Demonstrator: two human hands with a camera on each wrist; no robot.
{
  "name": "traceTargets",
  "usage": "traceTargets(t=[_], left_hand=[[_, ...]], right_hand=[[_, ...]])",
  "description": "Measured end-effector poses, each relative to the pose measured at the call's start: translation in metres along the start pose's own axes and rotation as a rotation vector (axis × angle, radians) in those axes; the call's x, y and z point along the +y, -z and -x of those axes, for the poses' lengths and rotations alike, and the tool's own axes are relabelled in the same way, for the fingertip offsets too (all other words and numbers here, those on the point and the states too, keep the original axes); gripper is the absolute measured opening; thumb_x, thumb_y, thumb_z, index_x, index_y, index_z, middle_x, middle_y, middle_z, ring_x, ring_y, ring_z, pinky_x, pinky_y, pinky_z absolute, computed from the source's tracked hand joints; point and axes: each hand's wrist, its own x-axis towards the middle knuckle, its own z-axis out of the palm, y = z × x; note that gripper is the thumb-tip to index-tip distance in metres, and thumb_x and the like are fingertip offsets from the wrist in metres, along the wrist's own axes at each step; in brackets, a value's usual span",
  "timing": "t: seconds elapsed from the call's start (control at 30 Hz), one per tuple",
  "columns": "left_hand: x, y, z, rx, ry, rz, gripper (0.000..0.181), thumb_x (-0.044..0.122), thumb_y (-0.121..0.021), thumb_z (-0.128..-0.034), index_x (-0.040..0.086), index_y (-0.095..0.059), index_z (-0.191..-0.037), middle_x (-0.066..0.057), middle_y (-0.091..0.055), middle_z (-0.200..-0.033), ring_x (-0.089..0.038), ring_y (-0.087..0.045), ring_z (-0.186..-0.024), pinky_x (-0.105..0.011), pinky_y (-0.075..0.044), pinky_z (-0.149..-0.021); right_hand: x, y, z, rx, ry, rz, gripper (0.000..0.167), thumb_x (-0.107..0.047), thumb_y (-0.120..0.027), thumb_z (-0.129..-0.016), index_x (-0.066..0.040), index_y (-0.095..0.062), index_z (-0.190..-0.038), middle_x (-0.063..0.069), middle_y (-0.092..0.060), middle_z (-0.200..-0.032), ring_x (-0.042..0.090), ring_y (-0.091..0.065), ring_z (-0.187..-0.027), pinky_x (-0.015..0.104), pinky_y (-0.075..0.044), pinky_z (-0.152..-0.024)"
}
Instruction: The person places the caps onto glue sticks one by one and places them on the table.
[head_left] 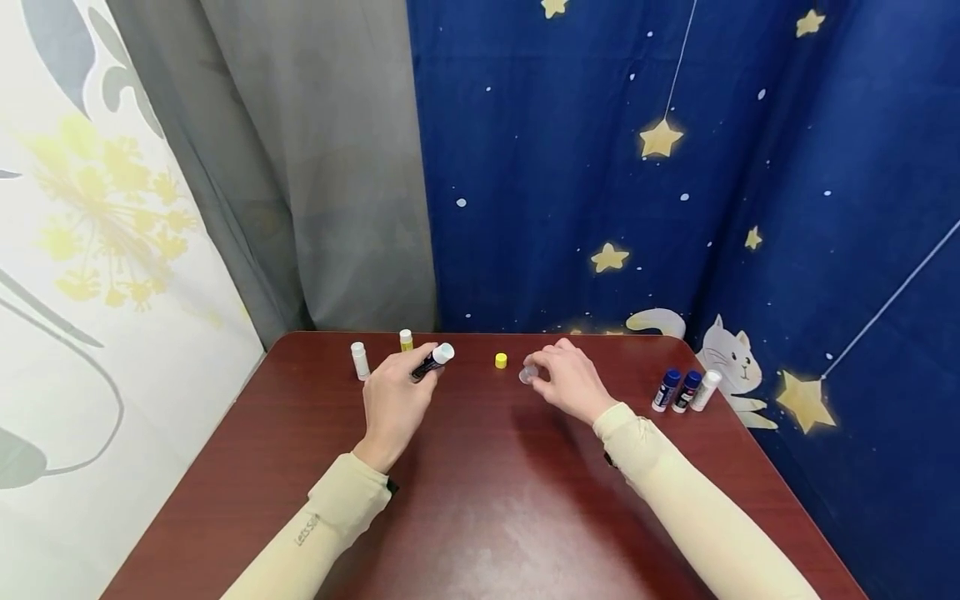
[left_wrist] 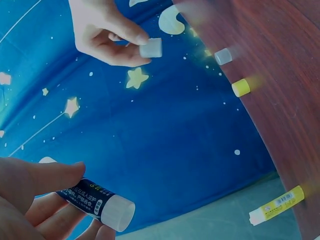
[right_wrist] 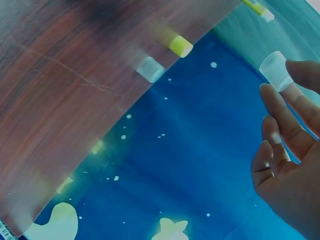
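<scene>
My left hand grips a dark-labelled glue stick, tilted above the table. Its whitish end points away from the fingers in the left wrist view. Between thumb and fingers, my right hand pinches a translucent cap, held apart from the glue stick. On the table near that hand stand a second translucent cap and a yellow cap. Beyond the left hand is a yellow glue stick with a white end, partly hidden in the head view.
A white glue stick stands at the table's back left. At the right edge, two dark blue glue sticks and a white one stand in a row. Curtains hang behind the reddish-brown table.
</scene>
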Motion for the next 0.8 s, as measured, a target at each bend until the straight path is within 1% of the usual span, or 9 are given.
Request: traceTargets(t=[0.27, 0.43, 0.6, 0.8], left_hand=[[-0.001, -0.002, 0.005, -0.009, 0.004, -0.004, 0.037, 0.017, -0.086, -0.0816, 0.021, -0.077, -0.118, -0.002, -0.075, -0.104, -0.020, -0.069, -0.091, -0.044, -0.054, -0.065], [-0.002, -0.003, 0.007, -0.025, 0.015, -0.013, 0.038, 0.017, -0.086, -0.0818, 0.019, -0.077, -0.118, -0.004, -0.075, -0.105, -0.021, -0.069, -0.092, -0.044, -0.054, -0.067], [-0.003, -0.005, 0.006, -0.029, 0.030, -0.017, 0.036, 0.019, -0.085, -0.0827, 0.019, -0.076, -0.118, -0.004, -0.075, -0.103, -0.021, -0.070, -0.092, -0.045, -0.054, -0.068], [-0.003, -0.005, 0.002, -0.029, 0.035, -0.028, 0.032, 0.019, -0.085, -0.0823, 0.020, -0.075, -0.113, -0.004, -0.075, -0.097, -0.023, -0.070, -0.087, -0.046, -0.054, -0.068]], right_hand=[[-0.008, 0.010, -0.003, 0.056, -0.005, -0.019, 0.017, -0.023, -0.079, -0.084, -0.019, -0.076, -0.101, -0.007, -0.072, -0.093, 0.016, -0.049, -0.084, 0.032, -0.044, -0.074], [-0.015, 0.015, -0.003, 0.077, -0.014, -0.046, 0.016, -0.025, -0.079, -0.085, -0.020, -0.076, -0.100, -0.008, -0.070, -0.089, 0.016, -0.048, -0.083, 0.032, -0.044, -0.071], [-0.022, 0.024, -0.008, 0.095, -0.025, -0.090, 0.018, -0.026, -0.080, -0.087, -0.021, -0.076, -0.103, -0.009, -0.069, -0.088, 0.015, -0.049, -0.085, 0.032, -0.045, -0.070], [-0.028, 0.034, -0.015, 0.119, -0.019, -0.103, 0.020, -0.027, -0.079, -0.087, -0.021, -0.076, -0.106, -0.010, -0.069, -0.090, 0.014, -0.049, -0.087, 0.032, -0.046, -0.070]])
